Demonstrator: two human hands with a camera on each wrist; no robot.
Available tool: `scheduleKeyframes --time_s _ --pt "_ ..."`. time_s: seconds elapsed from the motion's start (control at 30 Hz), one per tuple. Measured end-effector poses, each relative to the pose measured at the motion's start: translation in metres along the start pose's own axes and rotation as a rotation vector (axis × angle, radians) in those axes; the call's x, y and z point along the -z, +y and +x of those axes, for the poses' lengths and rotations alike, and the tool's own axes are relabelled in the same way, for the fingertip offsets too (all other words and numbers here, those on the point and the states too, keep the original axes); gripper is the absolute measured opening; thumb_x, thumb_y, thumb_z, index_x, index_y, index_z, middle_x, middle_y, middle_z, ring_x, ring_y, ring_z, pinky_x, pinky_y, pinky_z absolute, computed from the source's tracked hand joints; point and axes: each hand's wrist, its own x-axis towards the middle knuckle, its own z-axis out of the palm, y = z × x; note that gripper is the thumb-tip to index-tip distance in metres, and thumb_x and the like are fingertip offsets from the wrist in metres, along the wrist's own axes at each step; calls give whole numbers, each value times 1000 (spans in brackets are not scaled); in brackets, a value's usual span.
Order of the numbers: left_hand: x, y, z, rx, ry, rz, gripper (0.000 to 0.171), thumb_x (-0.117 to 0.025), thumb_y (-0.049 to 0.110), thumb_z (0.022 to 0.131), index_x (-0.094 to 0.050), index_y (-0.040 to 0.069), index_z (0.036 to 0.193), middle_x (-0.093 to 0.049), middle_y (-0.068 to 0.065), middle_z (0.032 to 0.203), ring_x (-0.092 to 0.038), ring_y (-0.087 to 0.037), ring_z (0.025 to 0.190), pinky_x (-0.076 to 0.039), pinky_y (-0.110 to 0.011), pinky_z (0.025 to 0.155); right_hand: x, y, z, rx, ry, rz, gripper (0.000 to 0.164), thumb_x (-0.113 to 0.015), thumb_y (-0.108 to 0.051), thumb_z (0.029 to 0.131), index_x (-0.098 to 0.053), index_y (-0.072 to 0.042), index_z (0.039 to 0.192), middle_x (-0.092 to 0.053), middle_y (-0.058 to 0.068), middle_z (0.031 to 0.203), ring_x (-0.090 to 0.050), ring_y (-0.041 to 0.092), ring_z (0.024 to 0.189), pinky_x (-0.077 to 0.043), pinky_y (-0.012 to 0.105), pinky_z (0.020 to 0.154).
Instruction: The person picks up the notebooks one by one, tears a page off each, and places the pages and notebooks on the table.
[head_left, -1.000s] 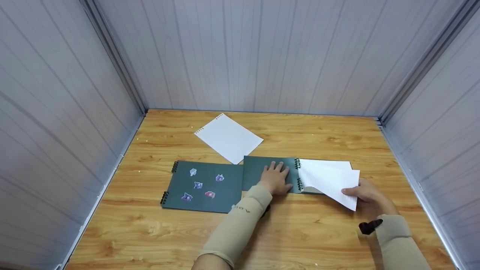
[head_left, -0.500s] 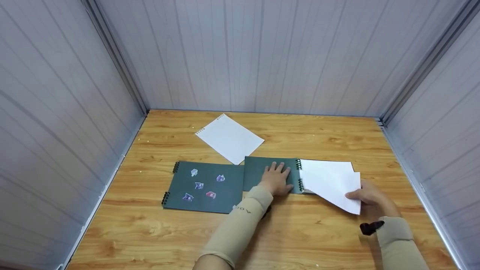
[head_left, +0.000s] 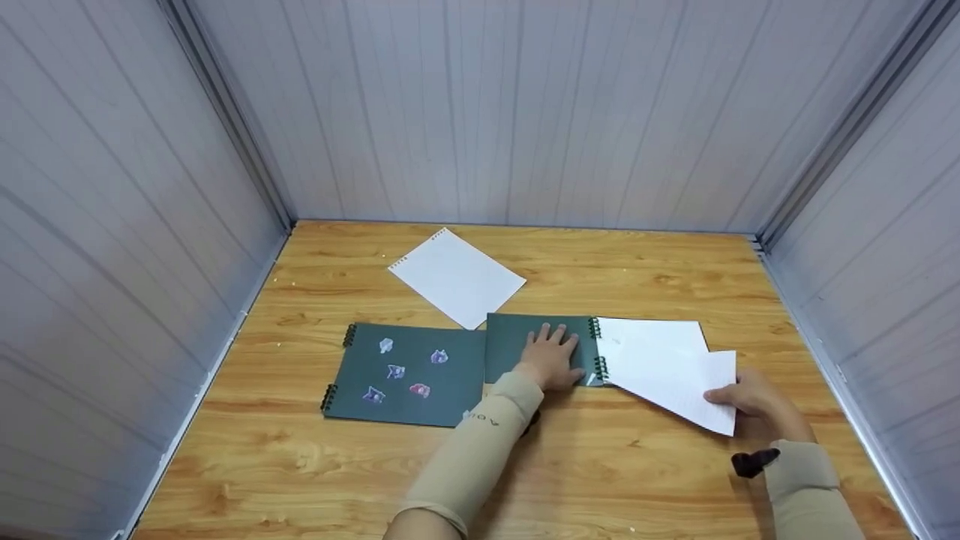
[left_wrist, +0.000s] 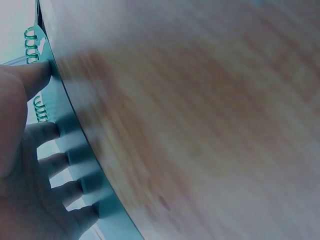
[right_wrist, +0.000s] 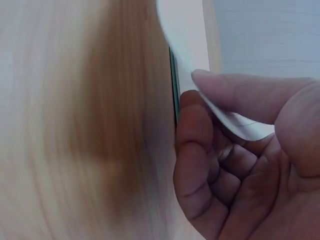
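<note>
A spiral notebook lies open at the right of the table, its dark green cover point(head_left: 506, 352) turned to the left and its white pages point(head_left: 664, 334) to the right. My left hand point(head_left: 551, 360) rests on that cover with fingers spread; the left wrist view shows its fingertips point(left_wrist: 90, 212) pressing the cover beside the coils. Between thumb and fingers, my right hand point(head_left: 761, 405) pinches the outer edge of a white paper sheet point(head_left: 694, 394). That sheet slants toward the front right, off the page stack beneath. In the right wrist view the sheet point(right_wrist: 182, 45) bends at the thumb.
Left of the open notebook lies a second green spiral notebook point(head_left: 450, 382) with several stickers, partly under the left sleeve. A loose white sheet point(head_left: 457, 277) with a punched edge lies behind both. Pale walls point(head_left: 480, 112) enclose the wooden table point(head_left: 300, 480).
My right hand has moved right and toward the front, drawing the sheet's outer edge with it. A small white scrap now shows beside the lower coils. The left hand stays in place.
</note>
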Motion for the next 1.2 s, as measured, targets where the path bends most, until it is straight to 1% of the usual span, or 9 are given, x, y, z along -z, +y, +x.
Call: scheduleKeyframes --time_s 0.1,0.23,0.4,0.47,0.57,0.77,0.9,1.07,1.2 --pt "-2 0 0 2 1 2 71 -54 57 110 -37 25 171 -31 -4 180 -25 -32 168 -27 -50 136 0 1 -2 -10 -10 31 38 -74 -11 99 -59 19 116 -72 21 101 -71 20 88 -61 31 75" --pt "-3 1 0 1 2 7 71 -54 57 110 -37 25 171 -31 -4 180 -25 -31 169 -27 -50 136 1 3 -2 -14 10 -5 38 -75 -10 96 -61 20 114 -72 20 99 -69 19 86 -59 29 73" --pt "-3 2 1 -4 -14 -3 71 -53 57 110 -37 25 172 -29 -4 181 -23 -32 169 -26 -50 136 7 11 -5 -66 2 117 49 -67 0 92 -51 29 128 -71 31 109 -72 26 94 -64 36 79" --pt "-3 1 1 3 -17 -4 71 -54 57 110 -37 25 172 -29 -4 181 -23 -31 169 -26 -50 136 11 14 -7 -77 9 150 53 -65 0 94 -46 31 133 -69 36 114 -73 28 96 -65 39 80" --pt "-3 0 3 12 -21 4 72 -53 57 111 -35 26 172 -28 -3 181 -22 -31 169 -25 -50 137 18 15 -6 -59 72 55 55 -68 -8 97 -49 31 132 -70 38 114 -73 25 93 -63 34 76" --pt "-5 0 2 10 -23 0 72 -53 57 111 -34 25 172 -27 -4 181 -21 -31 170 -25 -50 137 23 12 -1 -59 138 44 64 -62 -19 103 -43 28 140 -61 45 130 -70 31 103 -60 30 78" --pt "-5 2 1 11 -18 -1 72 -53 57 111 -35 25 172 -28 -4 181 -22 -31 169 -25 -51 137 26 6 2 -71 237 -25 67 -59 -27 104 -45 29 137 -61 46 126 -69 37 102 -58 30 73" --pt "-5 2 1 21 -17 -16 72 -54 57 110 -36 25 172 -28 -3 181 -21 -31 170 -24 -50 137 27 -4 5 -44 375 -42 66 -59 -29 106 -49 29 137 -57 50 134 -66 51 114 -60 48 88" --pt "-3 1 1 20 -9 -11 72 -53 57 110 -36 25 172 -28 -3 181 -21 -30 170 -23 -50 137 29 -18 10 -67 423 21 61 -55 -22 102 -50 27 139 -54 49 142 -60 53 124 -56 56 100"
